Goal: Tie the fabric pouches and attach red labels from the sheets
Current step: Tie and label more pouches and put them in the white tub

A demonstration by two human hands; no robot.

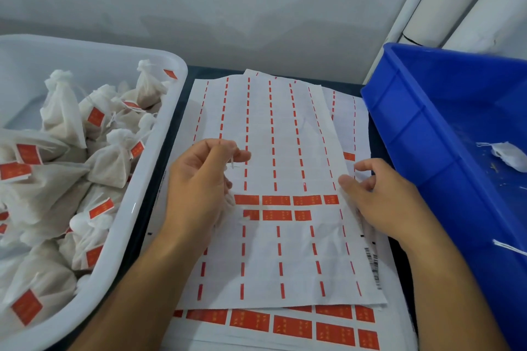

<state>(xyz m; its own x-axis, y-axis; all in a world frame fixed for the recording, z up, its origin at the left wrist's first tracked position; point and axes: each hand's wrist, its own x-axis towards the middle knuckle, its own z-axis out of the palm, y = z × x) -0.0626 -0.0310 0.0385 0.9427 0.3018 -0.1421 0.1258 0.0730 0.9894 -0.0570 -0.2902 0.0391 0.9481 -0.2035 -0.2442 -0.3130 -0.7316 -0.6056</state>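
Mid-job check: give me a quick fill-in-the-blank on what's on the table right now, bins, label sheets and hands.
1. The tied white fabric pouches with red labels lie in the ____ plastic tub.
2. The blue plastic bin stands on the person's ____ side.
3. The left hand pinches a thin white ____ above the top label sheet.
4. The right hand rests at that sheet's ____ edge.

Missing words: white; right; string; right

White tub: glossy smooth plastic; blue crate: smooth plastic with a slight sheen. Pouches: matt, gauzy white cloth. Label sheet: matt, creased paper.
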